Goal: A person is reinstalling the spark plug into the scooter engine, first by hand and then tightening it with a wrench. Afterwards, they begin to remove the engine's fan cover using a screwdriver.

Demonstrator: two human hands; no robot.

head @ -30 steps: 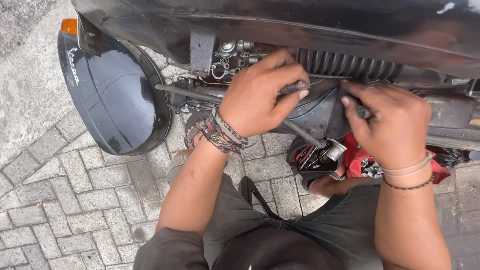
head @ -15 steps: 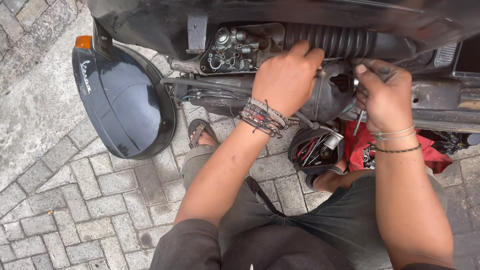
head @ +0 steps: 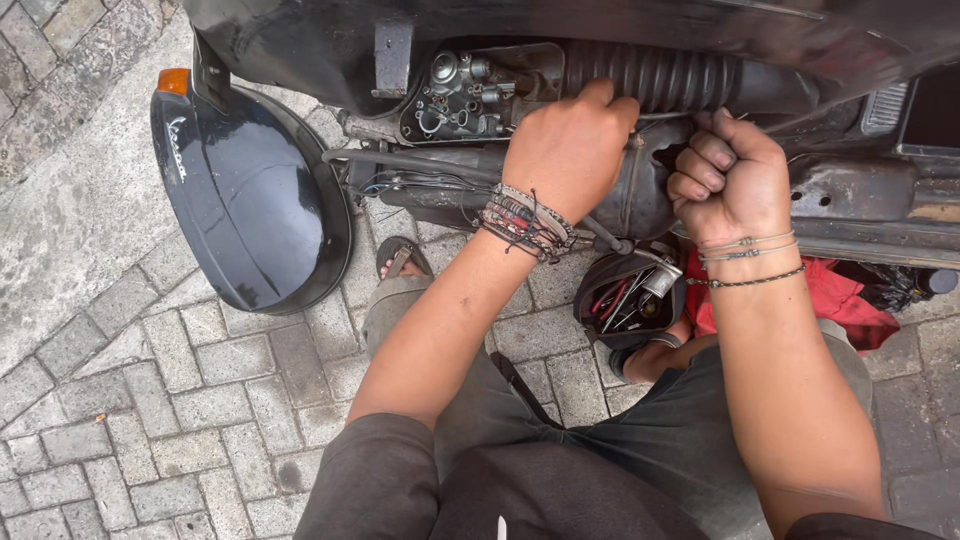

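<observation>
A black ribbed rubber hose (head: 655, 75) runs level along the scooter's open engine bay, just under the dark body panel. Its left end meets the grey metal carburettor (head: 460, 95), which sits bare with small brass and steel fittings showing. The left hand (head: 565, 150) rests on that joint; the right hand (head: 730, 175) is fisted just below the hose.
</observation>
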